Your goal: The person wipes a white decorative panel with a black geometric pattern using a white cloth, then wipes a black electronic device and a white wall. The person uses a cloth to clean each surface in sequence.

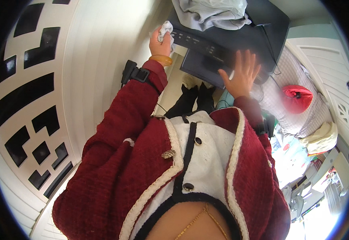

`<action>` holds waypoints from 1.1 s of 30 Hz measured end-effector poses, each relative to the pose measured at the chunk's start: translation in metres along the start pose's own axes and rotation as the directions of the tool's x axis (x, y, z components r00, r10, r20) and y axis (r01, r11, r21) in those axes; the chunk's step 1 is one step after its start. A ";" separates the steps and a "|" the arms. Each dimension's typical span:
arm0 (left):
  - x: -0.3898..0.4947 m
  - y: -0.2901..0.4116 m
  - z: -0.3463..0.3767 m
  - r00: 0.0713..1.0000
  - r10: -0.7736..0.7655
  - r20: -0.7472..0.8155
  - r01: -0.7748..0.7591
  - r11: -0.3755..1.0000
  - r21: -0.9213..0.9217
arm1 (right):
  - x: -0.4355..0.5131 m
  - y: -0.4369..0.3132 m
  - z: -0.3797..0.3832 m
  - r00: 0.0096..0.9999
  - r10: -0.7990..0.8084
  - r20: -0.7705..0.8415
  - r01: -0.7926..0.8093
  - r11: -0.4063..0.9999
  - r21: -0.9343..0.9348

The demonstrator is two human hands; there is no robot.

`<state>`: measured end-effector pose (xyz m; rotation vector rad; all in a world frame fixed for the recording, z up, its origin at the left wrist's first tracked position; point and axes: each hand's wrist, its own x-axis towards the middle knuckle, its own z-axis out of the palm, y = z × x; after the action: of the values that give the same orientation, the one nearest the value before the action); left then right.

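Note:
My left hand [159,45] grips a crumpled white cloth [166,31] at the left end of a control panel [192,42]. The panel runs along the front of a black printer [237,39]. My right hand [242,73] is spread flat, fingers apart, at the printer's front right; whether the palm presses on it I cannot tell. Between my hands a dark tray [203,67] juts out from the printer's front. A grey garment [204,18] lies on the printer's top, with a clear plastic bag [228,4] over part of it.
A thin black cable [269,45] trails over the printer's right side. Right of me is a bed with a quilted cover [278,81], bearing a red fabric item [297,99] and a folded cream cloth [321,139]. White panels with black inlays [39,48] stand at my left.

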<state>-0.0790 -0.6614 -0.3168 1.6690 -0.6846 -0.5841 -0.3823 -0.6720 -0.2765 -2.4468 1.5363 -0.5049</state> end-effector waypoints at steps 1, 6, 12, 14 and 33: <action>-0.005 -0.002 -0.001 1.000 0.012 -0.019 -0.012 1.000 0.025 | 0.000 0.000 0.000 1.000 -0.009 -0.011 0.009 1.000 -0.002; -0.051 -0.003 -0.012 0.990 -0.126 -0.059 0.134 0.976 0.171 | 0.002 -0.002 -0.003 0.999 -0.011 0.039 0.011 1.000 -0.010; -0.033 0.029 -0.011 0.977 0.195 -0.088 -0.163 0.944 0.285 | 0.003 0.000 -0.014 0.994 -0.042 0.102 0.045 0.998 -0.031; -0.004 0.041 -0.001 0.927 0.374 -0.012 -0.349 0.877 0.330 | 0.002 0.001 -0.015 0.992 -0.043 0.114 0.047 0.999 -0.027; -0.015 0.077 -0.003 0.798 0.441 0.411 -0.601 0.633 0.489 | 0.002 0.005 -0.013 0.989 -0.078 0.124 0.084 0.995 -0.047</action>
<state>-0.0974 -0.6603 -0.2410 1.8440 -1.6282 -0.1382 -0.3905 -0.6759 -0.2657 -2.5359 1.4243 -0.3261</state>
